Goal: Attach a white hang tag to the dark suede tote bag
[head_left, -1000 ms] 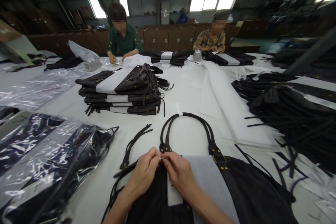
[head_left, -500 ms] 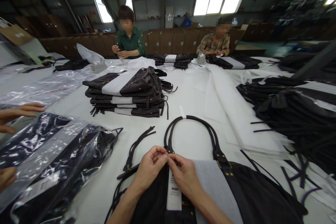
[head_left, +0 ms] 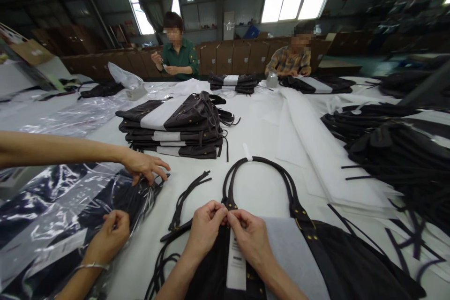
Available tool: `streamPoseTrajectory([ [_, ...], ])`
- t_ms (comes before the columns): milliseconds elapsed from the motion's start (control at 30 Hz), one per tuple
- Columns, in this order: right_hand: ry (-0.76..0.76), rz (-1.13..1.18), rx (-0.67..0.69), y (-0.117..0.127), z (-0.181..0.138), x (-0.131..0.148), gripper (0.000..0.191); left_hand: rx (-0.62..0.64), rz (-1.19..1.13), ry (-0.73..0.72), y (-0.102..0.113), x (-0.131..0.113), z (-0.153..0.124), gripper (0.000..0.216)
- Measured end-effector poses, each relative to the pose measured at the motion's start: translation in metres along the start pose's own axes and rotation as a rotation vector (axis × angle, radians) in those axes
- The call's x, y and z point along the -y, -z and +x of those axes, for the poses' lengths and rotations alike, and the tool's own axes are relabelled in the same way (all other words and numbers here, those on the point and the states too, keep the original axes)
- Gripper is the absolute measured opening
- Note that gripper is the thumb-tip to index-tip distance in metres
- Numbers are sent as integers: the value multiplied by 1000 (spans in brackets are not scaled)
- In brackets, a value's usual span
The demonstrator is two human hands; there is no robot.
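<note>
A black handbag (head_left: pixel 362 253) lies flat before me, a pale grey sheet (head_left: pixel 291 248) wrapped across its middle. Its two looped handles (head_left: pixel 286 178) stretch away from me, with a small white strip (head_left: pixel 248 152) around their top. My left hand (head_left: pixel 207 225) and my right hand (head_left: pixel 249 232) meet at the left handle's base, fingertips pinched together. What they pinch is too small to make out. Below the fingertips a printed white tag (head_left: pixel 236 265) lies on the bag, its upper end partly hidden by my right hand.
Left, a co-worker's hands (head_left: pixel 144 166) reach over a black bag in clear plastic (head_left: pixel 73 197). Stacked black bags (head_left: pixel 172 126) stand ahead; more bags (head_left: pixel 397 150) and white sheets (head_left: pixel 309 136) lie right. Two people (head_left: pixel 179 56) sit across the table.
The co-worker's hands have moved right over the plastic-wrapped bag, one reaching its far corner. My hands stay pinched at the same spot on the handbag. The view has shifted slightly.
</note>
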State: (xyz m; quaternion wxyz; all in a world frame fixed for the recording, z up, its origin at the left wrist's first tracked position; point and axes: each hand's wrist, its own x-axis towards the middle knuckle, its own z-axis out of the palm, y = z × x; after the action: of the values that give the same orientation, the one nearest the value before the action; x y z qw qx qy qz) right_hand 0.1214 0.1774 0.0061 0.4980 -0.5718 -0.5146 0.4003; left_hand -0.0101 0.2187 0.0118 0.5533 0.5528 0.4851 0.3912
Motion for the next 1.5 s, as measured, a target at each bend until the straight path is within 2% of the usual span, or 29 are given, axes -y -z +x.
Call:
streamPoseTrajectory([
  [300, -149, 102, -9, 2, 3, -7, 39, -54, 67, 26, -2, 0, 0, 20],
  [500, -120, 126, 21, 2, 2, -5, 38, 17, 45, 51, 0, 0, 0, 19],
  [767, -45, -51, 23, 3, 0, -7, 34, 24, 27, 30, -1, -7, -4, 17],
  [1067, -93, 35, 22, 3, 4, -9, 36, 4, 70, -1, -3, -5, -6, 18],
  [1300, -95, 24, 39, 3, 4, -14, 38, 57, 15, 81, -1, -8, -3, 17],
  [1400, -70, -10, 65, 4, 5, -15, 39, 71, 65, 42, 0, -13, -3, 15],
  [1500, -61, -19, 48, 5, 8, -16, 37, 51, 237, -88, 0, -15, -2, 15],
])
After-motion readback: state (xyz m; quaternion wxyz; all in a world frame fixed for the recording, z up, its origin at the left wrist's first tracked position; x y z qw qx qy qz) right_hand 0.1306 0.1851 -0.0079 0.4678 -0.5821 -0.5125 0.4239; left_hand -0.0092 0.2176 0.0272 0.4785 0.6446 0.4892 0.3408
